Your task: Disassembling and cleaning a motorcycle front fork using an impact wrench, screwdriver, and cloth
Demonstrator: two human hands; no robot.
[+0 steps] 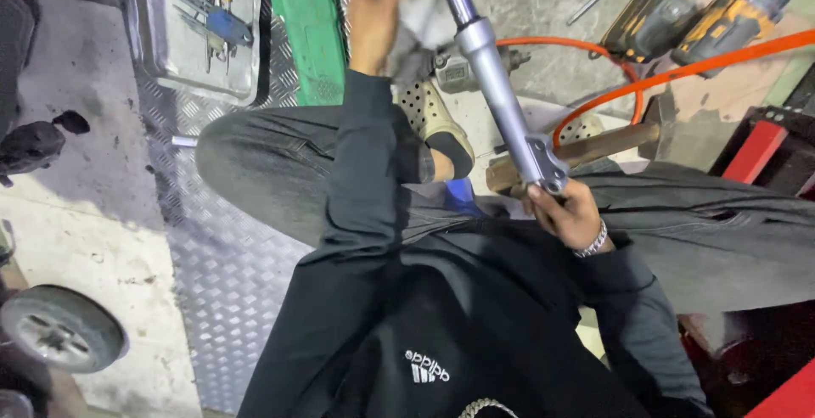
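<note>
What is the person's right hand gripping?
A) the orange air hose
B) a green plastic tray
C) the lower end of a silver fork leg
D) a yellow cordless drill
C: the right hand is closed around the bracket end of the silver fork leg, while the drills, the green tray and the orange hose lie untouched on the floor.

The floor (76, 240) is pale concrete, stained and scuffed, with a strip of diamond-pattern metal plate (212, 274) running down its middle. At the top sits a shallow metal tray (182, 53) with hand tools in it, and just beside it a green plastic box (310, 32). An orange hose (679, 70) loops across the grey ground at upper right, near two yellow-and-black power drills (705, 15). A red metal frame (755, 151) stands at the right edge — a small grey wheel (59, 329) rests at lower left. Light is even, cool, from overhead.
</note>
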